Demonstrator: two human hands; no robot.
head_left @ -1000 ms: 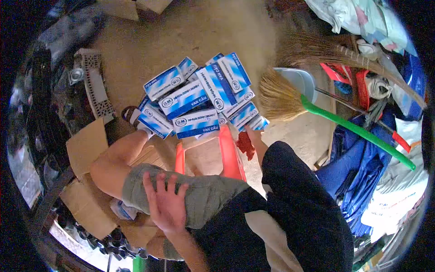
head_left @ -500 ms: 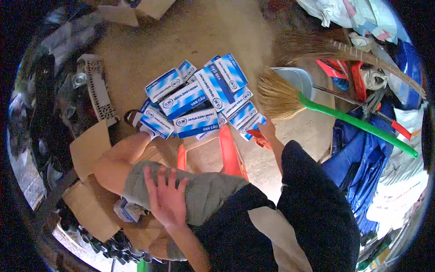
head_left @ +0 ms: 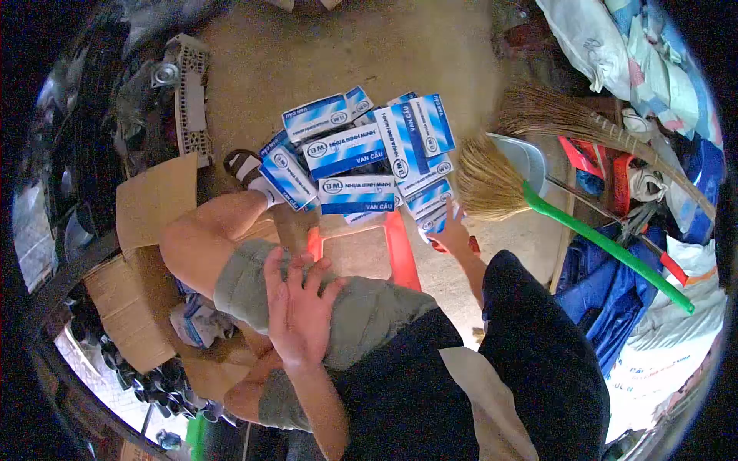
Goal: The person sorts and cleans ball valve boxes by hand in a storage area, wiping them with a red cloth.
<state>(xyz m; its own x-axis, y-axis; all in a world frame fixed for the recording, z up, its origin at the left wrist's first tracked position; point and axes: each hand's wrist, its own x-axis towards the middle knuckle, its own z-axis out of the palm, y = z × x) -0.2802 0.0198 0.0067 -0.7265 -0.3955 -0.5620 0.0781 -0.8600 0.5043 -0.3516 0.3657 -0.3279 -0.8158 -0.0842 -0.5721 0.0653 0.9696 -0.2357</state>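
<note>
My left hand (head_left: 301, 311) lies on my grey-green shorts at the thigh, its fingers spread, with nothing in it. My right hand (head_left: 456, 234) reaches down to the right edge of the pile and grips the end of a small blue-and-white box (head_left: 435, 221); part of its fingers is hidden. Several more printed boxes, among them a front box (head_left: 357, 195), a middle box (head_left: 344, 151) and a tall right-hand box (head_left: 401, 150), are heaped at different angles. A red plastic stool (head_left: 401, 250) stands just below the heap.
A straw broom with a green handle (head_left: 615, 250) and a grey dustpan (head_left: 530, 157) lie to the right. Blue tarps (head_left: 607, 288) and white sacks (head_left: 653, 338) fill the right side. Open cardboard (head_left: 157, 200) and a perforated plastic piece (head_left: 192, 104) are at left.
The view has shifted, so the pile and broom appear farther right and slightly lower. My right hand stays at the pile's right-hand small box; my left hand stays on the thigh.
</note>
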